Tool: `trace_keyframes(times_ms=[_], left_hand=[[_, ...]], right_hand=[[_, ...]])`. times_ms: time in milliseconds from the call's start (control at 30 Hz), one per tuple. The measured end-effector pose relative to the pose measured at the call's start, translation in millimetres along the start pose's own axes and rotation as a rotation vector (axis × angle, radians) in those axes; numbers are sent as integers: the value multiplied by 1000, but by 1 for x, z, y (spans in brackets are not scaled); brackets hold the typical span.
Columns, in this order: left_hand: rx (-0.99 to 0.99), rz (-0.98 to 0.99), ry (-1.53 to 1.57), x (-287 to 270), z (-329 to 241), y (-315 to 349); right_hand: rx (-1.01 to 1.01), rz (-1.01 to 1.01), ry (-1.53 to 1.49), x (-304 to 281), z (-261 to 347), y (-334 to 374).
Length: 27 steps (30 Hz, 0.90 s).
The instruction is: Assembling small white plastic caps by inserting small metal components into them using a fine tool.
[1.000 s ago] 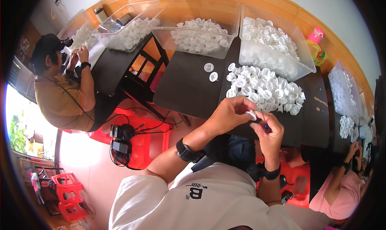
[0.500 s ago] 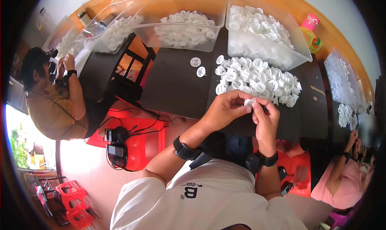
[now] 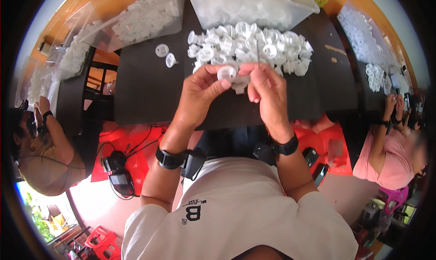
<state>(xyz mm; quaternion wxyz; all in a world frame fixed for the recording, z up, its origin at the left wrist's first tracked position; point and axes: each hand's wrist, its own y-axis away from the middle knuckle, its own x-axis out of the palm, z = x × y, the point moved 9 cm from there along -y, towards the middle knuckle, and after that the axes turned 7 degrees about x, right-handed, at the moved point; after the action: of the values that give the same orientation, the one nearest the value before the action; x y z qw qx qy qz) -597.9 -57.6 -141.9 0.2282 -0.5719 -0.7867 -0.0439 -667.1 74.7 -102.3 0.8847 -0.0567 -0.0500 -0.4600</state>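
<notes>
Fingers [image 3: 213, 90] of left hand [image 3: 196, 94] pinching round white part [image 3: 226, 73] over table [image 3: 150, 94], underside hidden. Right hand [image 3: 269, 91] curled around thin rod [image 3: 258, 52], lower end lost. White pile [image 3: 243, 41] beyond, partly blocked by hands. Two loose discs [image 3: 161, 50] between pile and table's left edge. Bin [image 3: 254, 17] toward far edge, top cut off.

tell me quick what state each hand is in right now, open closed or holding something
Left hand: closed, holding a white part.
Right hand: closed, holding a thin rod.
</notes>
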Motion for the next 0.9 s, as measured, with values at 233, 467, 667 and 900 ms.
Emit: trace_keyframes(times_ms=[233, 467, 667, 900], left_hand=[[26, 19, 11, 2, -5, -5], [31, 43, 61, 5, -6, 0], [42, 24, 61, 5, -8, 1], [17, 34, 18, 6, -8, 0]], right_hand=[[-148, -20, 376, -20, 23, 19], [-88, 16, 583, -18, 26, 35], [-212, 58, 661, -5, 32, 39], [-299, 52, 748, -3, 41, 38]])
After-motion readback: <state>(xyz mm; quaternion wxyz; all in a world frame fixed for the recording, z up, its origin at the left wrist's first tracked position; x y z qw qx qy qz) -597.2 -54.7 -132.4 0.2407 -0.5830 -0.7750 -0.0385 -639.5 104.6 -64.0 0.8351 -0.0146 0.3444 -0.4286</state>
